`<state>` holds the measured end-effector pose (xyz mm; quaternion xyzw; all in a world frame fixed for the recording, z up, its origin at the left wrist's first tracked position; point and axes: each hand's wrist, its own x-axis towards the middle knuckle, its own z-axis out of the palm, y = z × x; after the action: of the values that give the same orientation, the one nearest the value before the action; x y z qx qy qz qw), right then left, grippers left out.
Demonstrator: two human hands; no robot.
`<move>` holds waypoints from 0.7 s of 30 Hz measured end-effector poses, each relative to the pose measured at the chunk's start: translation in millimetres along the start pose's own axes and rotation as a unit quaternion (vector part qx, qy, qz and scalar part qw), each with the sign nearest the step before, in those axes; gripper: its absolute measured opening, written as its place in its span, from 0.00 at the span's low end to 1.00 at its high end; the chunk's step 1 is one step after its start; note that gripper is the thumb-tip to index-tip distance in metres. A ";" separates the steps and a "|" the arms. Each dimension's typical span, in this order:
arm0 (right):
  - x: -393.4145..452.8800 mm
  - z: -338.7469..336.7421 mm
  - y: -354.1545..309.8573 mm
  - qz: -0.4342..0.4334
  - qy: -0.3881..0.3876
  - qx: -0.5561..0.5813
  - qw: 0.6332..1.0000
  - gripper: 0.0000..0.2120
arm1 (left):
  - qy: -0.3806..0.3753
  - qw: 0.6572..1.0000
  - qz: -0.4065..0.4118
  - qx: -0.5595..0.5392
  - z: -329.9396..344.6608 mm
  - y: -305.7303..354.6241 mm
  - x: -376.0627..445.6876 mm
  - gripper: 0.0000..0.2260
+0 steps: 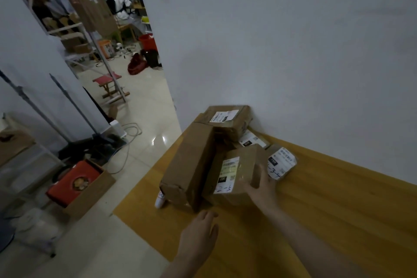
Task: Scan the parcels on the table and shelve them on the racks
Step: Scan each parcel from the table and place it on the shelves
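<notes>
Several brown cardboard parcels lie piled at the far corner of the yellow wooden table (pixel 327 210). My right hand (pixel 262 184) grips the right side of a small labelled parcel (pixel 232 174) with handwriting on its white label. Left of it lies a long plain box (pixel 191 165). Behind are a taped box (pixel 228 121), a flat parcel (pixel 251 139) and a small parcel (pixel 281 161) wrapped in a white label. My left hand (pixel 200 237) hovers over the table's near part, fingers relaxed, holding nothing. No scanner is visible.
A white cylinder (pixel 160 198) sits at the table's left edge under the long box. On the floor to the left stand an open box with a red item (pixel 76 184), cables, metal rack legs (pixel 74 106) and a red stool (pixel 108 84). People sit in the far room.
</notes>
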<state>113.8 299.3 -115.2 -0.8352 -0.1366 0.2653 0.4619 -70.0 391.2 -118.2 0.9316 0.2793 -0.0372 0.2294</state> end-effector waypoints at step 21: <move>-135.1 -158.9 92.3 0.114 0.152 0.359 0.914 0.24 | 0.042 0.987 0.152 -0.041 6.0 87.6 28.2 0.28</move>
<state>91.6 74.8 -81.5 -0.6531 0.1357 0.2172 0.7126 1.1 338.0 -93.5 0.9538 0.1454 0.0490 0.2583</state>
